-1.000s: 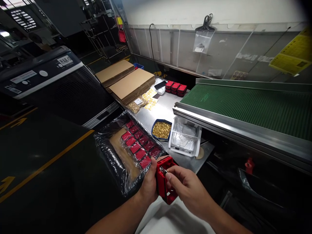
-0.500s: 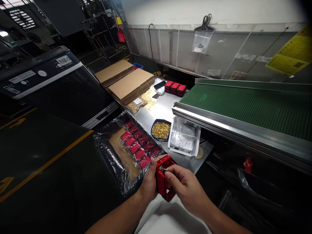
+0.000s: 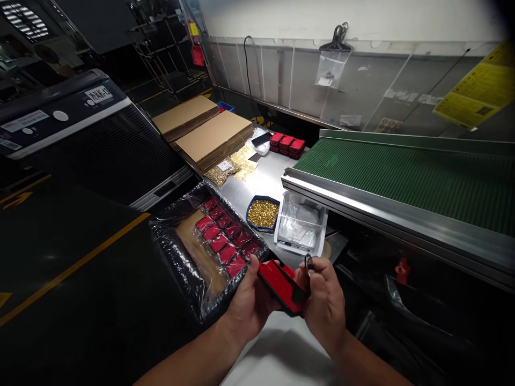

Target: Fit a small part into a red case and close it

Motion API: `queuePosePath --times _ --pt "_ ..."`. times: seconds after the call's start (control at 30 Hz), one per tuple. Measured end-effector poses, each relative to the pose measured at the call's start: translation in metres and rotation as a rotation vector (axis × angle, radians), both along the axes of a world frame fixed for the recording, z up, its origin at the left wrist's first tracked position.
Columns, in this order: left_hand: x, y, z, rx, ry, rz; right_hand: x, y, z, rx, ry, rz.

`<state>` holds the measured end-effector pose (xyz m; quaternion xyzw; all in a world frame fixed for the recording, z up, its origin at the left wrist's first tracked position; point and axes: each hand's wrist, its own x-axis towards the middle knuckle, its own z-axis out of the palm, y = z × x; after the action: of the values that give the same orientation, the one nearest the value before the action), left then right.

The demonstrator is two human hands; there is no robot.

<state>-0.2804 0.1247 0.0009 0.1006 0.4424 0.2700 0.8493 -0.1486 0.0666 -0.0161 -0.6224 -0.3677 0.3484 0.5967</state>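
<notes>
My left hand (image 3: 251, 303) is closed round one end of a red-and-black plastic case (image 3: 281, 284), thumb along its edge. The case lies tilted, its flat red face turned up. At its other end is my right hand (image 3: 325, 305), fingers curled, with a small dark metal ring (image 3: 309, 262) showing at the thumb and forefinger. My right fingers hide part of the case and of the ring. Left of my hands stands a tray lined with clear plastic (image 3: 183, 268), in which bagged red pieces (image 3: 219, 242) lie in rows beside brown cardboard.
A blue bin of small brass-coloured parts (image 3: 262, 213) stands beside a white bin of clear bags (image 3: 301, 225). Farther back are cardboard stacks (image 3: 215, 134), a bag of brass-coloured parts (image 3: 222, 170), a phone (image 3: 261, 139) and red-black cases (image 3: 286, 143). A green conveyor (image 3: 394, 177) runs along the right.
The case has turned from upright, its open frame side showing, to lying tilted with its red face up. My right hand has moved slightly right and now shows a dark ring.
</notes>
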Motion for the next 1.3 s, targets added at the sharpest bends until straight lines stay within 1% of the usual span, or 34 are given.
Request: queuePosePath --times 0.03,0.07,0.1,0.17,0.2,0.23,0.27,0.3,0.37,0.47,0.57,0.67,0.73,0.9,1.0,1.07,1.13,1.23,1.3 --pt "-0.002 -0.001 -0.001 0.100 0.086 -0.043 0.002 0.004 0.001 -0.053 0.082 -0.047" --pt "-0.004 0.000 -0.002 0.246 0.198 -0.079 0.005 0.009 0.003 -0.099 0.159 -0.080" --pt "-0.007 0.000 -0.001 0.424 0.323 -0.109 0.008 0.013 0.004 -0.138 0.225 -0.094" --pt "-0.012 0.002 0.002 0.788 0.537 -0.178 0.014 0.018 0.007 -0.211 0.286 -0.079" --pt "-0.014 0.004 0.004 0.936 0.595 -0.230 0.016 0.019 0.007 -0.236 0.289 -0.062" --pt "-0.016 0.005 0.008 1.047 0.616 -0.289 0.018 0.019 0.006 -0.252 0.283 -0.042" --pt "-0.016 0.006 0.011 1.113 0.613 -0.352 0.020 0.019 0.006 -0.264 0.270 -0.022" --pt "-0.017 0.007 0.014 1.146 0.603 -0.407 0.021 0.019 0.005 -0.274 0.252 -0.004" --pt "-0.015 0.008 0.020 1.181 0.585 -0.487 0.022 0.018 0.003 -0.298 0.221 0.025" --pt "-0.012 0.007 0.025 1.200 0.548 -0.552 0.022 0.018 0.003 -0.342 0.179 0.067" --pt "-0.008 0.005 0.027 1.141 0.517 -0.566 0.022 0.018 0.005 -0.371 0.128 0.118" --pt "-0.002 0.004 0.025 1.041 0.502 -0.551 0.023 0.019 0.008 -0.391 0.030 0.143" --pt "0.002 0.004 0.023 1.015 0.510 -0.549 0.024 0.019 0.010 -0.400 -0.017 0.158" --pt "0.005 0.006 0.023 1.123 0.608 -0.613 0.025 0.022 0.011 -0.408 -0.042 0.209" --pt "0.003 0.008 0.025 1.192 0.594 -0.687 0.025 0.024 0.014 -0.403 -0.026 0.223" --pt "0.001 0.008 0.026 1.207 0.546 -0.708 0.027 0.025 0.015 -0.401 0.032 0.197" --pt "-0.001 0.008 0.024 1.170 0.512 -0.669 0.031 0.026 0.014 -0.380 0.213 0.136" --pt "-0.005 0.003 0.019 1.050 0.452 -0.517 0.037 0.028 0.006 -0.333 0.574 -0.009" --pt "-0.008 -0.001 0.014 0.966 0.348 -0.378 0.036 0.028 -0.001 -0.322 0.718 -0.106"
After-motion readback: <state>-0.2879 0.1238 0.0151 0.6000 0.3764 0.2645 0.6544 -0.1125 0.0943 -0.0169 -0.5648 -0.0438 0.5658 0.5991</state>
